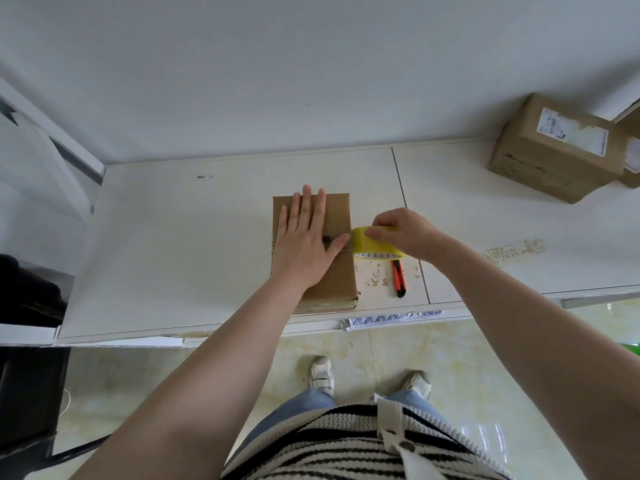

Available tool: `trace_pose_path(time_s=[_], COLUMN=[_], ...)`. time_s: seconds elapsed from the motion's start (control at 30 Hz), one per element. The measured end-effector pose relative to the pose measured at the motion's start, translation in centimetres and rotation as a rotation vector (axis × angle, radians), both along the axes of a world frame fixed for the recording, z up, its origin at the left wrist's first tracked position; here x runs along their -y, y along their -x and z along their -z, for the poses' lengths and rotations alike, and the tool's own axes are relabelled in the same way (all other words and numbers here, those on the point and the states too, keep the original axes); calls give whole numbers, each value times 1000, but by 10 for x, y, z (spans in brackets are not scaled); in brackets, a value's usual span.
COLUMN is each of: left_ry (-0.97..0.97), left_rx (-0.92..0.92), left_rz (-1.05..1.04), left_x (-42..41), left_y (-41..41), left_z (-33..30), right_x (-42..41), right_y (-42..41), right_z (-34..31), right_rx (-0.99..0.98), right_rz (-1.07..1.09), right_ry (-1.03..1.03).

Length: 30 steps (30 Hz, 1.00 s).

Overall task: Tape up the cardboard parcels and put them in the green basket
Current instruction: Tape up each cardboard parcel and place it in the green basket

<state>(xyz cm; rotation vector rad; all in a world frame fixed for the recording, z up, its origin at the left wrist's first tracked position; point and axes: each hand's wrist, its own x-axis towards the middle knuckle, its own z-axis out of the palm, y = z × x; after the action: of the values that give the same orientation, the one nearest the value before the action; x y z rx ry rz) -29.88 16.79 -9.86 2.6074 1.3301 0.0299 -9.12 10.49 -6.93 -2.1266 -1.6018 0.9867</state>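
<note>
A flat parcel (pixel 329 251) lies on the counter (pixel 194 244), its long axis running near to far. The left hand (pixel 306 237) is spread open and pressed flat on top of it, thumb reaching toward the right edge, where a band of tape seems to cross. The right hand (pixel 403 233) is closed around a yellow tape roll (pixel 375 245), which sits just off the parcel's right edge, about halfway along its length. So the pull, I'd judge, runs left to right across the short width, with the left hand pinning the box against it. A red knife (pixel 399 278) lies just near of the roll, closest to the right hand for the cut. More boxes (pixel 550 150) wait at the far right. Only a green sliver (pixel 633 349) shows at the right edge, perhaps the basket.
</note>
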Motion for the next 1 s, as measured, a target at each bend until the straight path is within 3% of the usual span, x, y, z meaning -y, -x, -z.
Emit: trace_pose_path(time_s=[0.17, 0.3, 0.6, 0.8, 1.0], left_ry=[-5, 8, 207, 187, 273], left_rx=[-45, -52, -94, -65, -83], left_rz=[-9, 1, -52, -310, -410], left_x=[-4, -3, -11, 5, -4], left_y=[13, 11, -5, -11, -18], left_z=[2, 1, -14, -17, -18], right_x=[-7, -5, -2, -4, -5], right_y=[4, 0, 7, 11, 18], right_z=[-1, 6, 17, 13, 13], right_rx=[-9, 252, 130, 151, 176], right_rz=[-10, 22, 65, 54, 80], right_ry=[51, 98, 121, 129, 140])
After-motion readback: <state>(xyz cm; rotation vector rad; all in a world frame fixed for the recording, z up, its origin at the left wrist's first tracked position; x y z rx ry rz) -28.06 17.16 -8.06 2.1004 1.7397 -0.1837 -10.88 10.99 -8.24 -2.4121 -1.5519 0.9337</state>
